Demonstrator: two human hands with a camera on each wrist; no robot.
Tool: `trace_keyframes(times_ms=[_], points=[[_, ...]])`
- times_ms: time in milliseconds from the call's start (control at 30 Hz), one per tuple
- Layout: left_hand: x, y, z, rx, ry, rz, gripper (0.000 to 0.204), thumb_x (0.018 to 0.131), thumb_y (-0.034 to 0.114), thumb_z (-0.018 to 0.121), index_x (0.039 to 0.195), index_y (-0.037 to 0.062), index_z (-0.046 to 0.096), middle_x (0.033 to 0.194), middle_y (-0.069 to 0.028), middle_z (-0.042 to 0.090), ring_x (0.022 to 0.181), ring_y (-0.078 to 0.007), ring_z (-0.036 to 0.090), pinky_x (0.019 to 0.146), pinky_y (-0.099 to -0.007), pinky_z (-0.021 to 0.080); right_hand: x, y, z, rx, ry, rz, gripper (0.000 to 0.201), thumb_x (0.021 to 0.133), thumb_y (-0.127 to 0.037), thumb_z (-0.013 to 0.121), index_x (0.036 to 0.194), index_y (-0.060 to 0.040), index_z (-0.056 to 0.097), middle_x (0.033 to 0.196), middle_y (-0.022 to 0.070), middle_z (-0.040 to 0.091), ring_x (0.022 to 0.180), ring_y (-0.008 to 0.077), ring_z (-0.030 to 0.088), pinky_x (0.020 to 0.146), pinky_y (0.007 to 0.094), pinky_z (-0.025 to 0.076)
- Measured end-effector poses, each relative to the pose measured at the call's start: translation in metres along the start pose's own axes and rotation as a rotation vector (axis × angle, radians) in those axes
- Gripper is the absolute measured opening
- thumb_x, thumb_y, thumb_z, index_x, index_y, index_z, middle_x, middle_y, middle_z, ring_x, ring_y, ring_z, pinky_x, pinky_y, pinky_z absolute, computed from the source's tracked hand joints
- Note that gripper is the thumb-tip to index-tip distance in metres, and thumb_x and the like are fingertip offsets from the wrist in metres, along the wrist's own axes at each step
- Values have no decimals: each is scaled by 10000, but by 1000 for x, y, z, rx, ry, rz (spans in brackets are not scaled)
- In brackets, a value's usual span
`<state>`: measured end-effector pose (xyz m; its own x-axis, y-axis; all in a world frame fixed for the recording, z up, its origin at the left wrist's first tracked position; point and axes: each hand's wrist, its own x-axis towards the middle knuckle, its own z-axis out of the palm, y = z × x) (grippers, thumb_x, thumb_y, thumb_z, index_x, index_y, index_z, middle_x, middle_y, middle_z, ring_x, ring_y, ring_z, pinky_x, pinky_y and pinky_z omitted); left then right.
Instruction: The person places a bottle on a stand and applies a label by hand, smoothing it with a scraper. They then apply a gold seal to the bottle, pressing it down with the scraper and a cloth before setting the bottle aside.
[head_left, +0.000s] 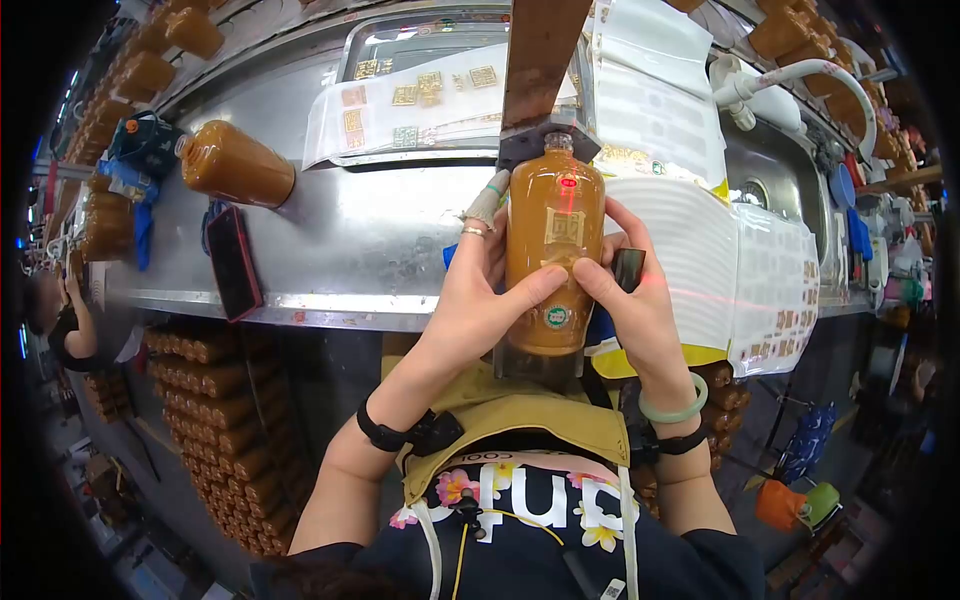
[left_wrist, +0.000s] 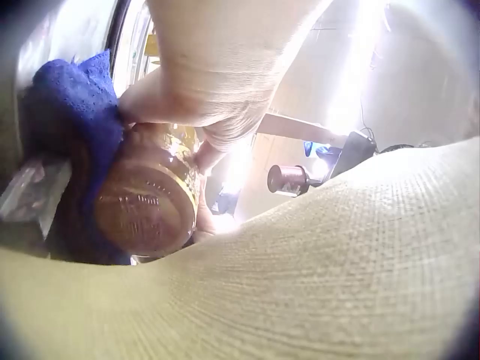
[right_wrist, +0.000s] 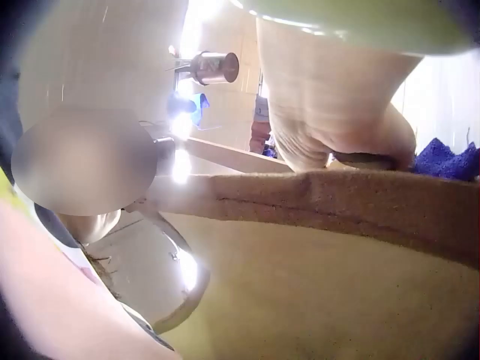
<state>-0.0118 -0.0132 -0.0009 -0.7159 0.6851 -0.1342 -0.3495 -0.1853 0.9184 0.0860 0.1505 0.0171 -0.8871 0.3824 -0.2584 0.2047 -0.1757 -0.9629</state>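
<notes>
A brown glass bottle [head_left: 556,225] with a gold square label and a round green sticker lies with its neck toward the far side of the bench. My left hand [head_left: 480,275] grips its left side, and my right hand [head_left: 640,300] holds the right. Both thumbs press on the bottle's front just below the gold label. A pale cot covers one left finger; a dark piece [head_left: 628,268] sits at the right fingers. In the left wrist view the bottle's base shows beside a blue cloth [left_wrist: 75,112]. The apron hides the bottle in the right wrist view.
Another brown bottle [head_left: 237,165] and a phone [head_left: 233,262] lie on the metal bench to the left. Behind is a tray [head_left: 370,158] with label sheets. More white sheets [head_left: 665,260] lie at right, before a sink and faucet [head_left: 800,75]. A brown post [head_left: 540,65] stands beyond the bottle.
</notes>
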Motion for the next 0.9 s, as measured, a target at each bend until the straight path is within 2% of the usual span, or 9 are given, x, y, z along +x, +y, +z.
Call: trace_keyframes(times_ms=[67,167,367,433,500,567,700,733,900], points=[[0,1,0,-8,-6,7,1018,918,104,792,1661,47,99,1626,-228,311,1496,-297,381,1226,-429,342,0,0,0,23,-6,12,739,941,-106,774,1578,-44,405,963,-47,469,930,59,484,899,225,415],[2,5,4,6,25,-7,985,918,116,798,1645,33,138,1598,-229,356,1465,-293,429,1198,-420,385,0,-1,-2,61,-16,2,697,948,-60,755,1551,-23,406,952,-40,533,898,50,532,803,228,447],[3,6,16,79,118,-14,900,920,155,810,1588,1,226,1472,-201,482,1368,-271,529,1129,-399,460,8,-21,-14,133,-10,82,521,1068,-148,571,1556,-33,431,1057,-15,538,1018,75,505,929,228,408],[3,4,15,67,96,-17,910,914,161,817,1585,-3,224,1453,-191,491,1357,-263,534,1126,-399,464,15,-22,-18,44,3,4,487,1060,-60,526,1537,-20,438,1130,25,572,1115,97,513,1008,258,400],[1,2,15,72,91,9,913,911,160,819,1582,-7,223,1453,-192,490,1357,-260,533,1124,-398,466,14,-35,-15,-169,124,-309,467,1028,28,534,1489,-4,465,1188,58,610,1148,123,552,1050,279,419],[0,2,16,77,88,36,915,909,160,821,1579,-11,222,1454,-193,490,1357,-257,532,1123,-398,468,21,-44,-18,-412,169,-555,435,971,86,599,1391,-14,550,1140,73,668,1049,122,620,901,247,499],[-3,3,18,131,85,71,911,913,148,814,1582,-15,217,1455,-182,497,1339,-230,546,1108,-390,481,26,-73,-10,-818,133,-941,297,839,146,677,1082,-17,727,976,96,727,904,234,678,811,340,553],[-3,3,19,161,98,94,901,918,144,808,1581,-17,220,1455,-176,502,1331,-218,552,1103,-386,485,26,-77,-5,-826,149,-958,277,801,142,692,1003,-39,748,939,93,728,900,286,671,800,367,552],[-2,9,30,22,161,24,865,932,133,792,1576,-21,236,1446,-165,516,1300,-197,574,1080,-362,498,29,-77,-1,-833,135,-1001,272,817,130,699,1022,-43,745,957,87,745,900,277,681,785,369,550]])
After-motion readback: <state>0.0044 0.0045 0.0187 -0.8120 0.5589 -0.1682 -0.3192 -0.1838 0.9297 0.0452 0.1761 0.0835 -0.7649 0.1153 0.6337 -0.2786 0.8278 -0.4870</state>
